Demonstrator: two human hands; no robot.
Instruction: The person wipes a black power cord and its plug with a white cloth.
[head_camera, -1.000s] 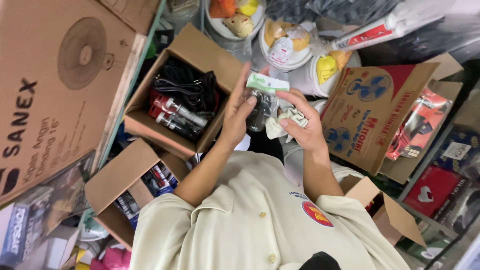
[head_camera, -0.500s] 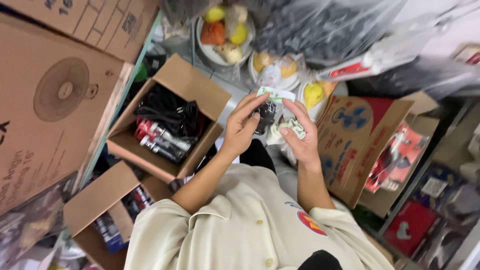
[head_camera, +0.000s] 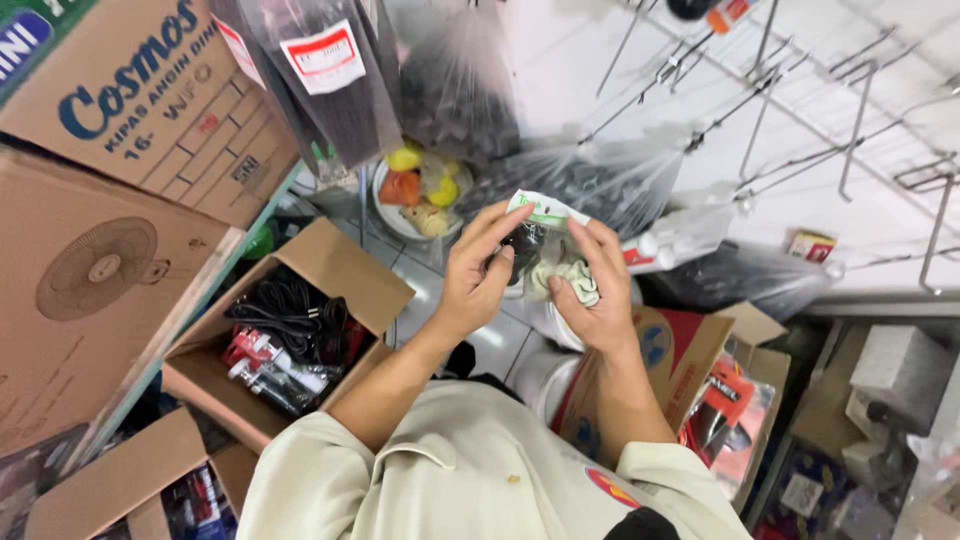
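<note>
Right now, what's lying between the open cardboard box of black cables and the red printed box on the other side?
In the head view, between the open cardboard box and the red printed box lie pale floor tiles and the person's two forearms.

small clear packet (head_camera: 535, 250) | green-white header, dark contents | held upright, mid-air

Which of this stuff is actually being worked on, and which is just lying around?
In hand:
- small clear packet with dark contents
- left hand, right hand, both gripping it

Lying about:
- open carton of black cables
- bowl of coloured bits
- fan boxes
- wall hooks
</note>
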